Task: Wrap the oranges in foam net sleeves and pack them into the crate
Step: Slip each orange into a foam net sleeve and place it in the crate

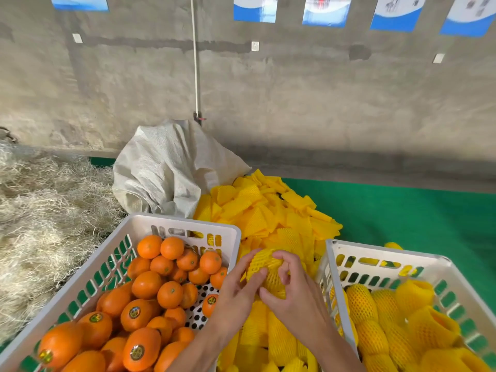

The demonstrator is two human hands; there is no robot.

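Observation:
Between two white crates, both my hands hold one orange in a yellow foam net sleeve [268, 267]. My left hand [239, 288] grips it from the left with spread fingers. My right hand [291, 288] curls round it from the right and top. The left crate [171, 220] holds several bare oranges [150, 288], some with round stickers. The right crate [381, 251] holds several oranges wrapped in yellow sleeves [386, 315].
A heap of loose yellow foam sleeves [268, 210] lies behind and below my hands on a green mat [402, 210]. A white woven sack [169, 173] stands behind the left crate. Pale straw [45, 205] covers the floor at left. A concrete wall closes the back.

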